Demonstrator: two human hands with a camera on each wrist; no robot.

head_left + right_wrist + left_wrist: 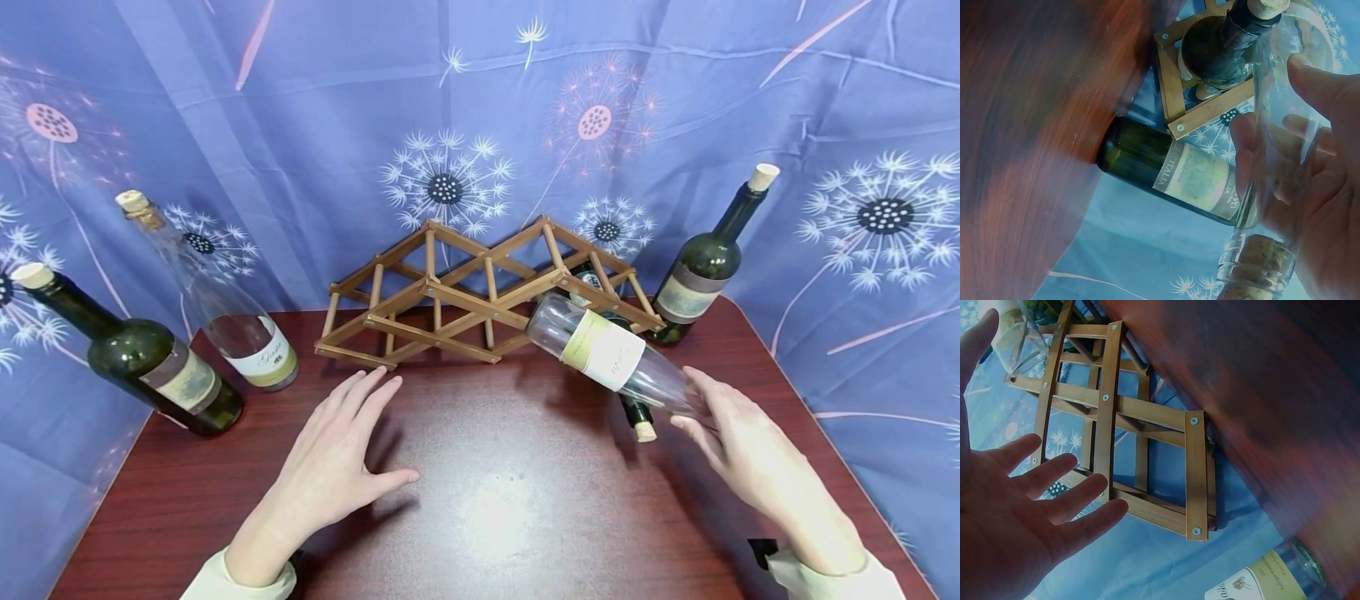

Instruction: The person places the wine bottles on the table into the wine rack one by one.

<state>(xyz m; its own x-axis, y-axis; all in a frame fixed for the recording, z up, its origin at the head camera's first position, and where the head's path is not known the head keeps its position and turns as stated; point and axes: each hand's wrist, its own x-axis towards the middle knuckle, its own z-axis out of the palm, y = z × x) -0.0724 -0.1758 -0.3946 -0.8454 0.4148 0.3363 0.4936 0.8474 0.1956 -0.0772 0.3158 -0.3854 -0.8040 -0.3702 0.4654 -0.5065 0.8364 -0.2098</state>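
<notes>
My right hand (750, 450) grips a clear glass wine bottle (611, 354) around its neck, thumb on one side and fingers on the other. The bottle lies tilted in the air, its base toward the right part of a folding wooden wine rack (480, 305) and its corked end (1266, 259) by the wrist. Beneath it, a dark green wine bottle (1210, 56) lies in the rack, cork (645, 432) facing the front. My left hand (330, 454), fingers spread and holding nothing, hovers in front of the rack's left end.
An upright green bottle (690, 287) stands just right of the rack. At the left stand another green bottle (180, 379) and a corked clear bottle (262, 354). Behind the reddish-brown table (480, 517) hangs a blue dandelion-print cloth (322, 167).
</notes>
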